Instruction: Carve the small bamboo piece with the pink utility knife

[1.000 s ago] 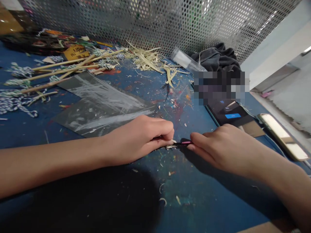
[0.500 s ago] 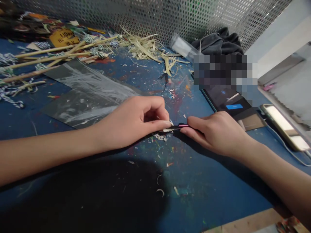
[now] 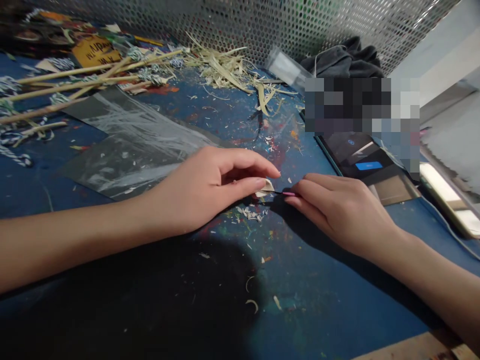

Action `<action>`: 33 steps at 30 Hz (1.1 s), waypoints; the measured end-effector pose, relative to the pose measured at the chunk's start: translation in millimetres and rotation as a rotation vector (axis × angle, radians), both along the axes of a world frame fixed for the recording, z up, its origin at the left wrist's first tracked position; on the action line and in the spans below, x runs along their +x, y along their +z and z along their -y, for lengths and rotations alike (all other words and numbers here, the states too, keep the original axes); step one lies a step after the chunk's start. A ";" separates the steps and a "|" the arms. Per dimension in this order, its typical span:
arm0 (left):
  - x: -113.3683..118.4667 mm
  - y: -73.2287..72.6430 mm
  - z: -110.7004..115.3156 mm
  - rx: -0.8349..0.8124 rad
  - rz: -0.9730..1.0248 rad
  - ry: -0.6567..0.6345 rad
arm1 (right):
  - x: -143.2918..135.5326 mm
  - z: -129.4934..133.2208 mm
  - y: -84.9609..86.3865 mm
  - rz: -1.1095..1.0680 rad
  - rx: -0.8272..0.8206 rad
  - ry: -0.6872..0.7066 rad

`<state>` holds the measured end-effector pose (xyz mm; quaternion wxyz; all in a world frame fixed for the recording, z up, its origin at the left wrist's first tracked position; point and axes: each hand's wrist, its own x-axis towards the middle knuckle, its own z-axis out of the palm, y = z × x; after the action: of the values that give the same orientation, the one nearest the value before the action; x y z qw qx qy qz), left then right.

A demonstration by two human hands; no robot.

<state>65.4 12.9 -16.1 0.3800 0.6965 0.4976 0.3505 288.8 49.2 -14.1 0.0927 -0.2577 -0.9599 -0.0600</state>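
My left hand (image 3: pixel 210 187) has its thumb against a small pale piece (image 3: pixel 267 188), with the index finger stretched out above it. The other left fingers curl underneath, partly hidden. My right hand (image 3: pixel 337 207) pinches a thin tool with a pink handle (image 3: pixel 288 194) between thumb and fingers. The tool's dark, narrow tip points left and reaches the pale piece. Small pale shavings (image 3: pixel 253 215) lie on the blue table (image 3: pixel 318 300) just below the fingertips.
Grey sheets (image 3: pixel 123 155) lie behind my left arm. Wooden sticks (image 3: pixel 75 86) with knotted cords and a heap of pale strips (image 3: pixel 221 70) are at the back. A tablet (image 3: pixel 360 155), a phone (image 3: pixel 455 200) with a cable and dark cloth (image 3: pixel 348 60) are on the right.
My left index finger has lifted and straightened away from the thumb, so more of the pale piece shows. The view has shifted slightly, and my right hand appears a little farther right.
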 end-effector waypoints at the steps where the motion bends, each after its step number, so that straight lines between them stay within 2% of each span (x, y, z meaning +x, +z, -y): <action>1: -0.6 0.4 0.6 0.055 -0.039 -0.007 | -0.1 0.6 -0.7 -0.009 0.006 0.013; 5: -2.8 0.7 3.5 0.191 -0.165 -0.049 | 1.2 3.6 -4.7 -0.035 0.024 0.039; 11: -4.3 -3.2 5.7 0.188 -0.242 0.026 | 10.3 4.0 -8.3 -0.056 0.029 -0.012; 20: -4.1 -2.2 12.8 0.149 -0.147 0.060 | 15.9 4.1 -8.6 -0.080 -0.022 0.140; 23: -3.8 -2.1 13.7 0.172 -0.182 0.084 | 15.3 4.5 -7.5 -0.064 -0.003 0.169; 27: -4.7 0.0 11.6 0.261 -0.292 0.053 | 16.1 3.6 -7.1 -0.035 0.009 0.190; 33: -3.9 1.4 10.6 0.196 -0.279 0.050 | 16.2 -2.3 -9.5 -0.049 0.001 0.232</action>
<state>61.5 2.3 -14.7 0.2286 0.7597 0.5261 0.3064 305.0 51.5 -23.7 0.1223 -0.1463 -0.9807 -0.0429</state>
